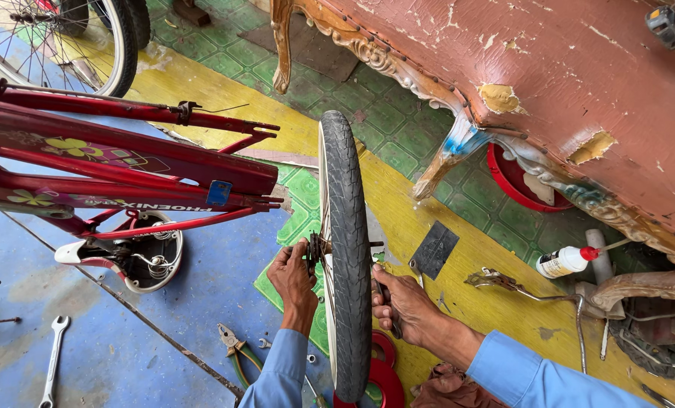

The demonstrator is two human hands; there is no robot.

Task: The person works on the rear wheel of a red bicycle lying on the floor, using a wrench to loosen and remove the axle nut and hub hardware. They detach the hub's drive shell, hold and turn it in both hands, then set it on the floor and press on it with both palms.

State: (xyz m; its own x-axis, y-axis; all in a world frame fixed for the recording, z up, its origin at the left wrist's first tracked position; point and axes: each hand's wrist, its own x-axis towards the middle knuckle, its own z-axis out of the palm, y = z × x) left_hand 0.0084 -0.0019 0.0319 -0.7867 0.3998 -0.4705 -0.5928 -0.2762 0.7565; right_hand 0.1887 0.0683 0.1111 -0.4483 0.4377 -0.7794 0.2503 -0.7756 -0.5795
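Workshop floor, painted blue and yellow with green tiles, beside a worn sofa (579,83).

A bicycle wheel (345,249) stands upright on the floor between both hands. The left hand (292,279) has its fingers closed on the sprocket (313,249) at the hub. The right hand (402,302) is curled around a dark tool (385,302) on the axle side. A red bicycle frame (126,166) lies upside down at left; pliers (232,344) and a wrench (53,359) lie near.

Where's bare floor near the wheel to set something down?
Bare floor: the blue patch between the spanner, the pliers and the red frame; also the yellow strip between the dark plate and the bent bracket. Crowded: around the wheel, where the left hand and right hand work.
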